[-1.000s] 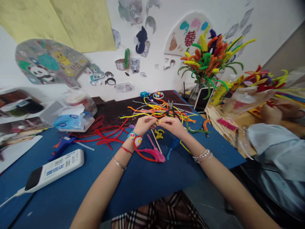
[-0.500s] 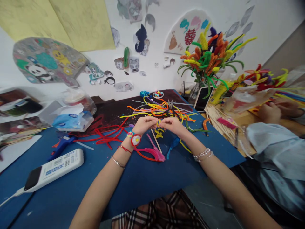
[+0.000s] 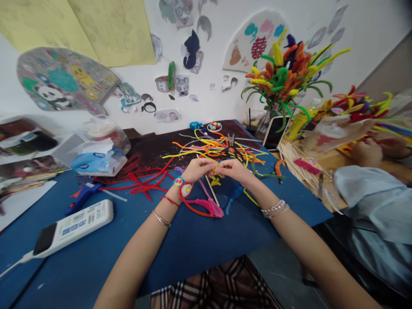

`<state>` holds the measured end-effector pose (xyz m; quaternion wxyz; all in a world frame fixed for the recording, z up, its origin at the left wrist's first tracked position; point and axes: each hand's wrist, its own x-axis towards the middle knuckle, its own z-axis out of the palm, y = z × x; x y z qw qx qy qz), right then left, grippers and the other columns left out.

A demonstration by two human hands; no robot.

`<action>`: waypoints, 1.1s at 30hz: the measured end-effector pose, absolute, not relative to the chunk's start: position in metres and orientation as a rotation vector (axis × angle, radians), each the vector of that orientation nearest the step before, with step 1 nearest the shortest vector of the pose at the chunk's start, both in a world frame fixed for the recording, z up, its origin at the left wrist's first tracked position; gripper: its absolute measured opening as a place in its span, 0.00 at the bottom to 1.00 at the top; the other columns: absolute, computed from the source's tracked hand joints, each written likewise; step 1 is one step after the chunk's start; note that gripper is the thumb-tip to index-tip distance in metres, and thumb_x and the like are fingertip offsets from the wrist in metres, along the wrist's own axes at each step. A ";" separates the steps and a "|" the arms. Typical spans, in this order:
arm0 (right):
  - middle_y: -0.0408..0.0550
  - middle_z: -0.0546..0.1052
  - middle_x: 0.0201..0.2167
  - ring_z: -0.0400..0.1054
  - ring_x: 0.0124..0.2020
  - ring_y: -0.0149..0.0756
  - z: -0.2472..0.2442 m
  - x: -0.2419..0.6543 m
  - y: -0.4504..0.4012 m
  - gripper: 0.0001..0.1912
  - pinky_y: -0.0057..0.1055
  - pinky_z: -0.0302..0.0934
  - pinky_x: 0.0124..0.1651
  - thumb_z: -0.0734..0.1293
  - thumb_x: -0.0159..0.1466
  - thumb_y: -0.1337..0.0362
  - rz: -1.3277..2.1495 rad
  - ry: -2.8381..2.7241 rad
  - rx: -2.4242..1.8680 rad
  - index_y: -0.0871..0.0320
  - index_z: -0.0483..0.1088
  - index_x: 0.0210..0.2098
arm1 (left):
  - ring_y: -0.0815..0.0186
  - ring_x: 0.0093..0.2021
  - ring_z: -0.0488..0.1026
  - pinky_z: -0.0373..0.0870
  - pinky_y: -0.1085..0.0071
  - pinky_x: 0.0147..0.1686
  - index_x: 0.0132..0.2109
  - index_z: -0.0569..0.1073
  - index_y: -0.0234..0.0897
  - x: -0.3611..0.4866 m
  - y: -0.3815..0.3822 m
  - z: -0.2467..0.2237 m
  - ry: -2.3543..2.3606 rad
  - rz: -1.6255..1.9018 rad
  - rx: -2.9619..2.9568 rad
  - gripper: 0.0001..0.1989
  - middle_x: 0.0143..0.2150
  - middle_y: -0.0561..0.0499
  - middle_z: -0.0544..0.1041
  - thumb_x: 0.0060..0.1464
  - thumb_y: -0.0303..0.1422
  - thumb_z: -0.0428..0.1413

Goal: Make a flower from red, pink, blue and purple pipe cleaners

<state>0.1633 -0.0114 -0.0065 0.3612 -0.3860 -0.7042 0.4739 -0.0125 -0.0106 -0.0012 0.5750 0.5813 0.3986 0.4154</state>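
My left hand (image 3: 200,170) and my right hand (image 3: 234,171) meet fingertip to fingertip above the table. Both pinch a short yellow pipe cleaner, mostly hidden by the fingers. Just below them lie more bent yellow pipe cleaner pieces (image 3: 215,181) and a thin wooden stick (image 3: 211,192). A pink pipe cleaner shape (image 3: 214,208) rests nearer to me, and a blue one (image 3: 236,194) lies under my right wrist. Beyond the hands, black-handled pliers or cutters (image 3: 231,148) sit on a tangle of orange and yellow pipe cleaners (image 3: 206,148).
Red pipe cleaners (image 3: 144,185), a blue glue gun (image 3: 82,198) and a white corded device (image 3: 75,227) lie to the left. At the right stand a vase of pipe cleaner flowers (image 3: 283,73) and a phone (image 3: 276,132). Another person's hands (image 3: 368,151) work at far right.
My fingertips have drawn closer together over the yellow pipe cleaner, covering more of it. Both hands stay in nearly the same place; the view shifts slightly.
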 end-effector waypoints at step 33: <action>0.39 0.65 0.19 0.61 0.20 0.28 -0.018 0.161 -0.008 0.14 0.25 0.57 0.22 0.60 0.61 0.55 1.129 -2.070 -1.025 0.58 0.65 0.26 | 0.75 0.22 0.68 0.68 0.76 0.24 0.32 0.73 0.30 -0.013 -0.003 -0.014 1.029 0.931 1.440 0.07 0.24 0.56 0.72 0.55 0.31 0.56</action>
